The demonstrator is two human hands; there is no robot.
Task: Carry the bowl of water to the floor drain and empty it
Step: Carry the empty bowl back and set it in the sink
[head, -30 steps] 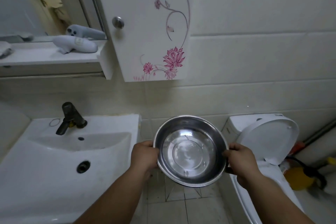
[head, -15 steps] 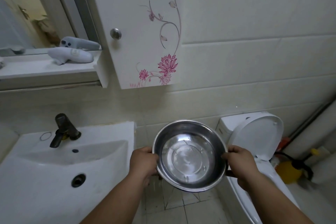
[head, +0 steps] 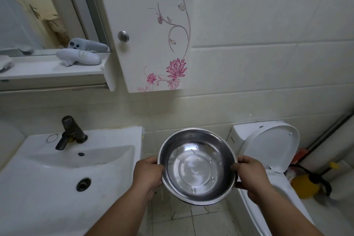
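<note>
A round stainless steel bowl (head: 197, 166) is held level in the air between the sink and the toilet, above the tiled floor. Its shiny inside shows a few droplets; I cannot tell how much water it holds. My left hand (head: 148, 175) grips its left rim with fingers curled underneath. My right hand (head: 249, 176) grips the right rim the same way. No floor drain shows in the patch of floor tiles (head: 183, 222) below the bowl.
A white sink (head: 63, 174) with a dark tap (head: 70, 132) stands at the left. A toilet (head: 268, 151) with raised lid is at the right, a yellow object (head: 304, 188) beside it. A flowered wall cabinet (head: 149, 30) hangs above.
The view has shifted slightly rightward and down across the frames. Both hands keep the same grip on the bowl, which stays between sink and toilet.
</note>
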